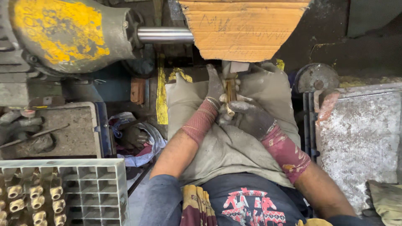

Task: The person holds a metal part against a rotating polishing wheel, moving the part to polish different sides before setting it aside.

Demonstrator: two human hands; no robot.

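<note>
Both gloved hands' grip clamps a slim, dusty brass fitting [230, 94].

Grimy grey gloves [251, 117] with red cuffs, brass-yellow fitting [230, 92], chipped yellow motor housing [63, 33], tan cardboard [245, 27].

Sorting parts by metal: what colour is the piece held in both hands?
Brass yellow; the piece shows best in the head view.
</note>
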